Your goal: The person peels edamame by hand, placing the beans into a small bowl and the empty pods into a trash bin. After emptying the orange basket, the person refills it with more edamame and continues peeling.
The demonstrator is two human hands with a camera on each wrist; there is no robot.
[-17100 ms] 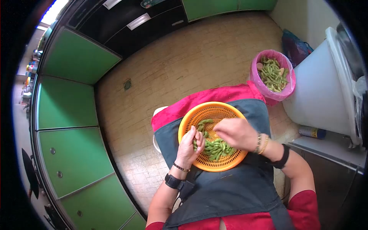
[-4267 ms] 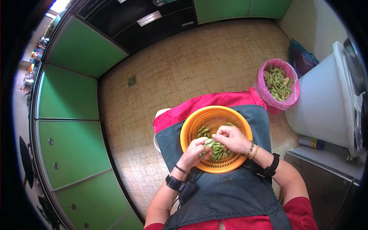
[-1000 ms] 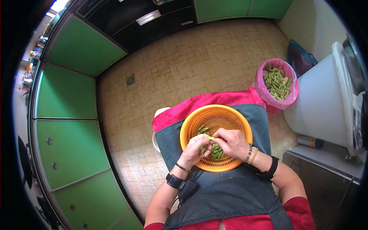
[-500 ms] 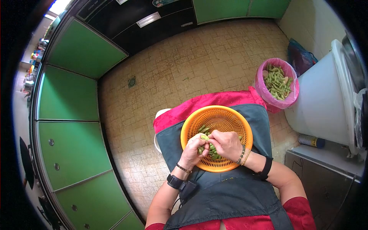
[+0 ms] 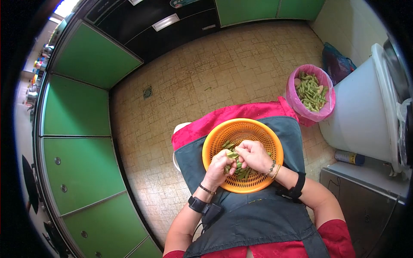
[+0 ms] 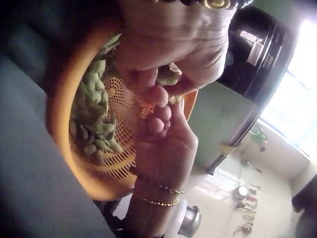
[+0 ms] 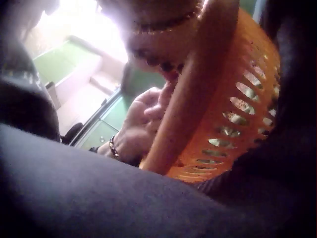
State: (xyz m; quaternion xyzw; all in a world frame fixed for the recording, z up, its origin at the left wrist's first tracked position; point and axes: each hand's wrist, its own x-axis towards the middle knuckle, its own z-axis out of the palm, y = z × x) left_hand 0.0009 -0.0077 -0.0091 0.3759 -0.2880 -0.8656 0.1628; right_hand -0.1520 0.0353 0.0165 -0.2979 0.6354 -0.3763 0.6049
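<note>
Both hands meet over an orange plastic colander (image 5: 278, 150) that sits on the person's lap and holds edamame pods (image 5: 243, 174). A pale green edamame pod (image 5: 232, 155) is pinched in the fingers of the left hand (image 5: 217, 167). From the other side the right hand (image 5: 256, 155) has its curled thumb and fingers on the pod's end. In the left wrist view part of the pod (image 6: 169, 73) shows between the fingertips, the rest hidden by them. The right wrist view is mostly the colander's slotted side (image 7: 213, 129), with the left hand (image 7: 136, 126) beyond.
A pink-lined bin (image 5: 290, 101) full of green pods stands on the floor at the right. Beside it are a large white tub (image 5: 357, 107), a dark plastic bag (image 5: 335, 62) and a spray can (image 5: 349, 158). Green cabinets (image 5: 77, 172) line the left.
Over the last second the right hand has shifted slightly at the pod while the left keeps hold of it. In the oldest frame the hands were farther apart over the colander.
</note>
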